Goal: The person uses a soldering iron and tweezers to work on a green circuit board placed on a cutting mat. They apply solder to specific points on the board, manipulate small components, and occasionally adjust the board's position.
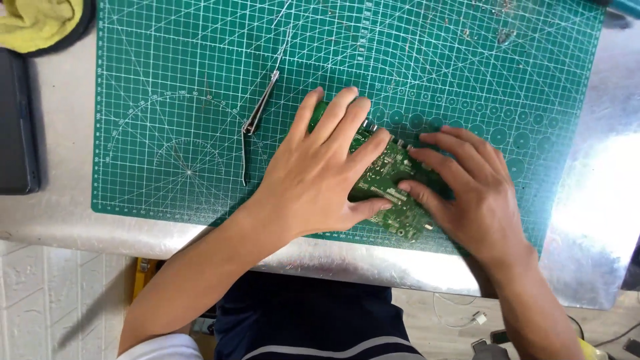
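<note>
**Two hands flat on a green circuit board**

Two hands cover a green circuit board that lies on the green cutting mat, near the mat's front edge. Your left hand rests palm-down on the board's left half, fingers spread and extended, thumb along the near edge. Your right hand lies on the board's right half, fingertips pointing left toward the other hand. Neither hand is closed around the board; both press or rest on it from above, just beside each other with a strip of board showing between them. Whether the board is lifted off the mat at any corner cannot be told.

Metal tweezers lie on the mat to the left of the board, apart from both hands. A yellow cloth sits at the far left corner of the metal surface, and a dark flat device lies beside the mat's left edge.

To handle the board well, keep your pressure on its bare areas and edges rather than on raised components, and keep both palms level so it does not slide on the mat.
</note>
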